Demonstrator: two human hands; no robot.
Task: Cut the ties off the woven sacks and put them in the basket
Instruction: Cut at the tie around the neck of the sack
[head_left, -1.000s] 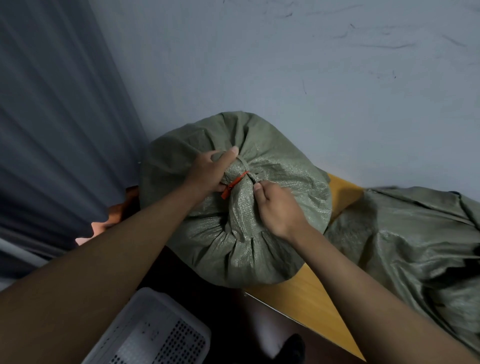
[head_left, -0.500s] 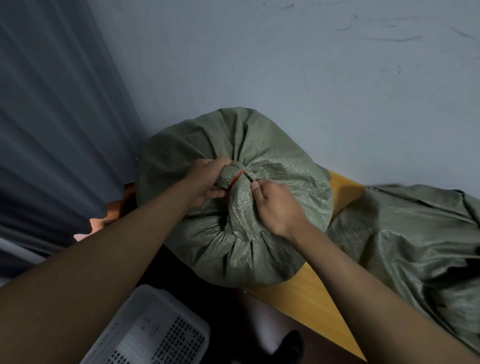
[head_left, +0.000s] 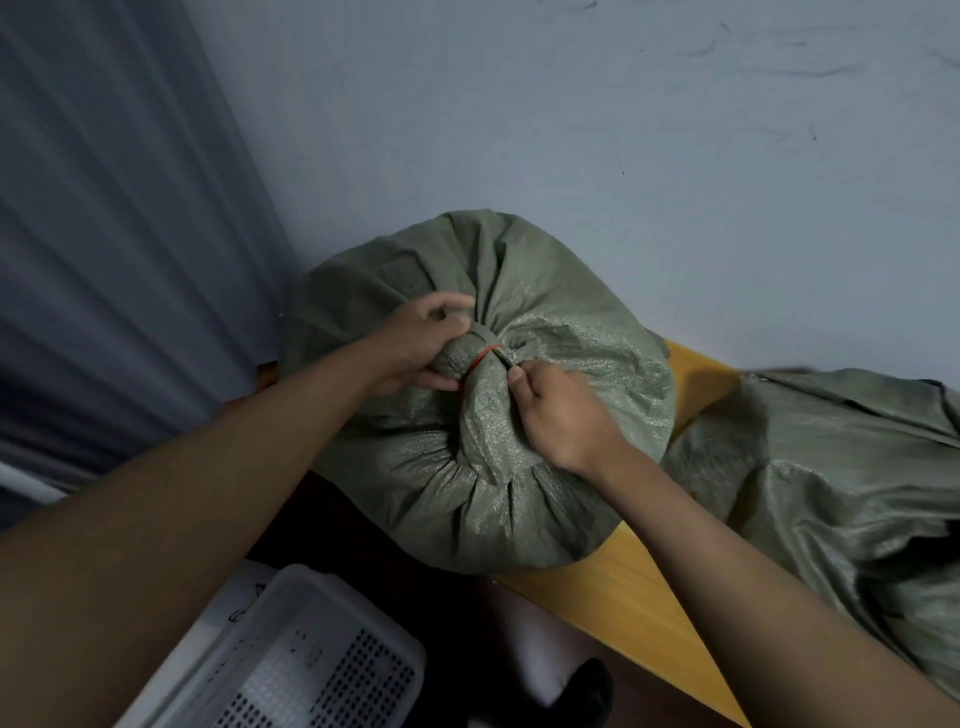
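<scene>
Left arm: I have it stretched forward from lower left, forearm bare.
Left hand (head_left: 415, 345): my fingers curled, gripping.
Right arm: reaching in from lower right.
Right hand (head_left: 563, 410): my thumb and fingertips pinched together.

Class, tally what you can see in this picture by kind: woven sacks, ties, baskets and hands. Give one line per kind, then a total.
Woven sacks: 2, the tied sack and the slack sack
Ties: 1, the orange tie
Baskets: 1, the white basket
Hands: 2, the left hand and the right hand
Total: 6
</scene>
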